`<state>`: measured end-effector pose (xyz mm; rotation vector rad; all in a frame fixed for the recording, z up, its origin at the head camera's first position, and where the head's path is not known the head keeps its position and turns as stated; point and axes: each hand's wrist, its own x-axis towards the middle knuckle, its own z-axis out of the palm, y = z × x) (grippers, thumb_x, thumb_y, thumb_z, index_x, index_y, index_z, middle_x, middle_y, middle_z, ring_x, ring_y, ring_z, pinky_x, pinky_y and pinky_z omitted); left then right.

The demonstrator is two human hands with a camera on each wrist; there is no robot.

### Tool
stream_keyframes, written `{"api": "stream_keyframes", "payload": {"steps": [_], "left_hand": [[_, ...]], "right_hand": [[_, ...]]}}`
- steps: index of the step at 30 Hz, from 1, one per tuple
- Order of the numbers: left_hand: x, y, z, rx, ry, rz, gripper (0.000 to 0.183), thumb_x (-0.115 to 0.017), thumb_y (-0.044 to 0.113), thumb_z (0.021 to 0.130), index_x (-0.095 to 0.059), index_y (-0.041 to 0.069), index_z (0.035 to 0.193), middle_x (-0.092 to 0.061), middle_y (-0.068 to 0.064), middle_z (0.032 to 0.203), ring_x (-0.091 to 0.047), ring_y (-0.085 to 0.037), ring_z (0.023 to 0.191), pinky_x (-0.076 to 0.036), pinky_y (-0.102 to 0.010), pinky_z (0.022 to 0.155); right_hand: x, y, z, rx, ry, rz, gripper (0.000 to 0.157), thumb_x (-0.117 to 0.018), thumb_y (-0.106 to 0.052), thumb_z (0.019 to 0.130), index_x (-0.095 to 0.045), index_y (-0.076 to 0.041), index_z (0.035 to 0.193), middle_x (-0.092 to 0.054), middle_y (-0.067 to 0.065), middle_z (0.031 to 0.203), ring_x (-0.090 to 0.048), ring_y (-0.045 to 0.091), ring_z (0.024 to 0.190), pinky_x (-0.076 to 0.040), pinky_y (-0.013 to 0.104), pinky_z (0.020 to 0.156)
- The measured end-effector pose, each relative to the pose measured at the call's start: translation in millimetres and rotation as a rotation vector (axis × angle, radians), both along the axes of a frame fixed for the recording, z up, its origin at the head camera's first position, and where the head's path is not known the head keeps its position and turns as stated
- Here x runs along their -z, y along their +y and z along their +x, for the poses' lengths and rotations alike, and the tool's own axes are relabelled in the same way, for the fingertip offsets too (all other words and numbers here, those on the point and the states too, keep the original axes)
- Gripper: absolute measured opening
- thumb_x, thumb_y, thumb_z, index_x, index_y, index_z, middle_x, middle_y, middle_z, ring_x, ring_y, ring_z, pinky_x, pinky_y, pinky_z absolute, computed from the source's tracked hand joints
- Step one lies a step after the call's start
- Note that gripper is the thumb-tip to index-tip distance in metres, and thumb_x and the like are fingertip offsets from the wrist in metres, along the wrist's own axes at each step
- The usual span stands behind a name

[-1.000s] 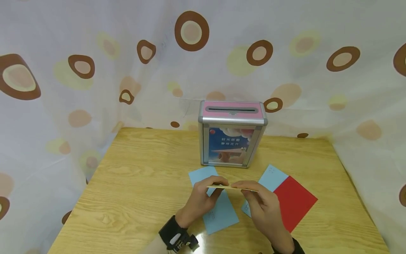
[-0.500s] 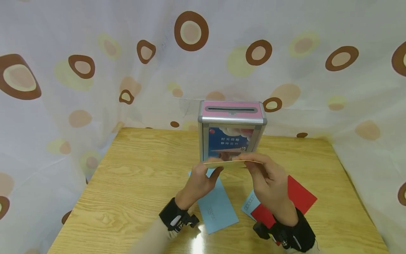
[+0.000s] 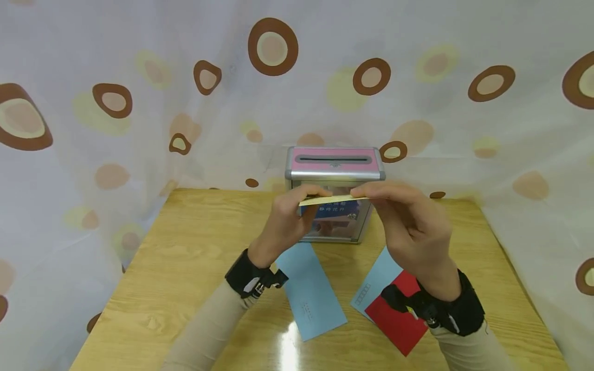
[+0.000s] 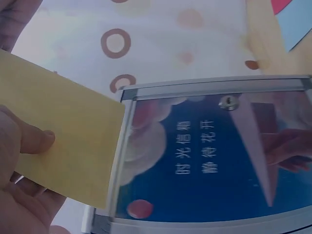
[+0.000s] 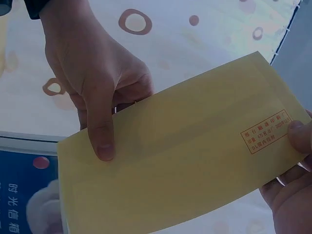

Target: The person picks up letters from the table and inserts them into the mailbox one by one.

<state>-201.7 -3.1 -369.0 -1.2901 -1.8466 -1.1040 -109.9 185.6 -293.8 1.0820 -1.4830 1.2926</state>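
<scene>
A yellow kraft envelope (image 3: pixel 334 200) is held up level before the mailbox, seen nearly edge-on in the head view. My left hand (image 3: pixel 283 221) pinches one end between thumb and fingers, and my right hand (image 3: pixel 417 232) grips the opposite end. Red printed characters in a frame mark the envelope's underside (image 5: pixel 180 156), near my right thumb (image 5: pixel 298 136). Behind it stands the mailbox (image 3: pixel 336 175), with a pink top, silver edges and a narrow slot (image 3: pixel 333 159). In the left wrist view the envelope (image 4: pixel 78 141) overlaps the edge of the box's blue picture front (image 4: pixel 195 190).
On the wooden table (image 3: pixel 195 247) lies a light blue envelope (image 3: pixel 315 299), in front of the box. To the right, a red envelope (image 3: pixel 394 319) partly covers another light blue envelope (image 3: pixel 378 278). A patterned cloth (image 3: pixel 315 41) hangs around the table's back and sides.
Both hands have raised the yellow envelope from low over the table toward the mailbox. It now overlaps the box's front in the head view. The head view has shifted slightly.
</scene>
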Motion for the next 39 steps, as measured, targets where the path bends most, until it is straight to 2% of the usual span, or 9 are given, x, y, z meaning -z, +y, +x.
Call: {"api": "stream_keyframes", "payload": {"steps": [4,9,12,17,22,30,35,39], "left_hand": [[-13.5,2.4,-3.9,-0.03,0.036,0.023,0.024,-0.068,-0.012,0.091,-0.066,-0.002,0.113,-0.073,-0.016,0.108,-0.073,-0.026,0.102,-0.059,-0.029,0.093],[-30.9,5.0,-6.0,-0.057,0.055,0.036,0.02,-0.069,-0.008,0.093,-0.067,-0.001,0.112,-0.073,-0.016,0.108,-0.073,-0.027,0.101,-0.059,-0.029,0.095],[-40.7,6.6,-6.9,-0.061,0.07,0.043,0.02,-0.071,-0.005,0.093,-0.067,-0.002,0.112,-0.073,-0.015,0.108,-0.073,-0.028,0.101,-0.059,-0.03,0.096],[-53.0,9.3,-8.3,-0.074,0.098,0.059,0.015,-0.067,-0.004,0.097,-0.067,-0.002,0.112,-0.073,-0.015,0.108,-0.073,-0.028,0.101,-0.059,-0.029,0.096],[-59.0,10.0,-9.7,-0.085,0.123,0.062,0.017,-0.063,-0.008,0.097,-0.068,-0.002,0.112,-0.074,-0.015,0.108,-0.074,-0.028,0.101,-0.059,-0.03,0.095],[-65.9,9.9,-13.0,-0.108,0.144,0.036,0.018,-0.068,-0.006,0.095,-0.067,-0.002,0.112,-0.073,-0.015,0.107,-0.074,-0.028,0.1,-0.059,-0.029,0.095],[-65.5,10.3,-16.8,-0.105,0.126,0.03,0.016,-0.068,-0.005,0.095,-0.067,-0.001,0.11,-0.074,-0.015,0.105,-0.075,-0.027,0.1,-0.06,-0.03,0.094],[-62.4,10.1,-20.2,-0.111,0.102,0.019,0.018,-0.068,-0.007,0.094,-0.067,0.0,0.111,-0.074,-0.014,0.106,-0.074,-0.026,0.101,-0.06,-0.032,0.094]], "right_hand": [[-10.6,-1.4,-1.9,0.017,0.041,-0.009,0.017,-0.065,0.003,0.098,-0.062,0.02,0.095,-0.077,0.013,0.104,-0.075,0.017,0.102,-0.057,0.017,0.086],[-14.8,-3.7,-3.7,0.041,0.059,-0.021,0.013,-0.065,0.006,0.097,-0.064,0.018,0.093,-0.076,0.018,0.098,-0.075,0.02,0.099,-0.058,0.022,0.089],[-17.2,-3.3,-5.5,0.083,0.075,-0.019,0.013,-0.065,0.004,0.097,-0.064,0.016,0.092,-0.076,0.019,0.096,-0.075,0.019,0.098,-0.059,0.024,0.092],[-21.6,-2.0,-10.4,0.114,0.08,-0.009,0.015,-0.063,0.005,0.099,-0.062,0.018,0.092,-0.074,0.022,0.093,-0.075,0.016,0.102,-0.058,0.025,0.096],[-25.7,-0.6,-15.2,0.113,0.076,-0.038,0.017,-0.063,0.004,0.098,-0.06,0.019,0.09,-0.074,0.022,0.092,-0.075,0.017,0.099,-0.059,0.027,0.094],[-30.3,0.4,-22.7,0.12,0.078,-0.067,0.012,-0.063,0.009,0.096,-0.059,0.019,0.091,-0.077,0.017,0.094,-0.075,0.021,0.092,-0.059,0.029,0.09],[-29.5,-0.1,-25.1,0.123,0.054,-0.065,0.008,-0.061,0.012,0.096,-0.06,0.019,0.092,-0.076,0.015,0.095,-0.074,0.019,0.092,-0.058,0.026,0.089],[-25.1,0.7,-28.2,0.115,0.033,-0.055,0.008,-0.061,0.012,0.096,-0.061,0.019,0.093,-0.075,0.02,0.094,-0.072,0.019,0.092,-0.057,0.024,0.087]]}}
